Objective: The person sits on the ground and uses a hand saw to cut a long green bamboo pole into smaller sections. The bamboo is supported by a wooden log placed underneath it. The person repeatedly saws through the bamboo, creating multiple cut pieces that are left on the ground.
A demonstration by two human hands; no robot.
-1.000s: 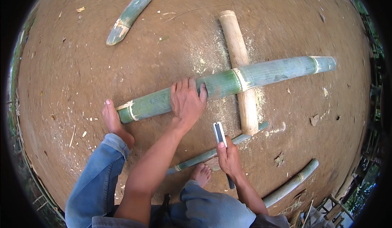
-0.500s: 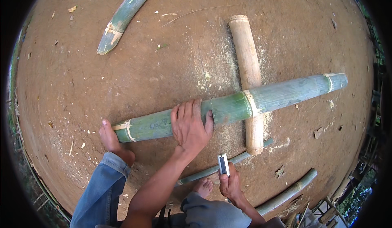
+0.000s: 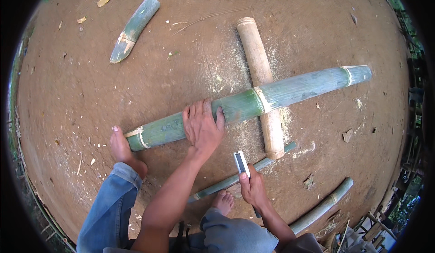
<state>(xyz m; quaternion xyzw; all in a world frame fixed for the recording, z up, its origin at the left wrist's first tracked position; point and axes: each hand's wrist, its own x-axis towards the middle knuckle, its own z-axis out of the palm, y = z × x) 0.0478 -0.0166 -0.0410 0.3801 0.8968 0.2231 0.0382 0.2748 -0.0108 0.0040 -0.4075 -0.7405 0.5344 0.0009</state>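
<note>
A thick green bamboo pole (image 3: 240, 105) lies slanting across a pale bamboo length (image 3: 254, 49), which props it from below. My left hand (image 3: 202, 125) is closed over the pole's middle, fingers across its top and thumb beside the saw line. My right hand (image 3: 254, 187) grips a hand saw (image 3: 242, 163) by its handle, the pale and dark end toward the pole. The thin blade, seen nearly edge-on, crosses the pole just right of my left thumb and sticks out beyond it. How deep it has cut cannot be seen.
My left foot (image 3: 121, 146) presses against the pole's left end. A short green bamboo piece (image 3: 133, 31) lies at the far left. A thin bamboo stick (image 3: 226, 184) and another bamboo length (image 3: 324, 205) lie nearer me. Sawdust (image 3: 238, 65) is scattered on the brown dirt.
My right hand has pushed the saw handle a little forward, closer to the pole. My left hand keeps its place on the pole. The whole view has shifted and turned slightly.
</note>
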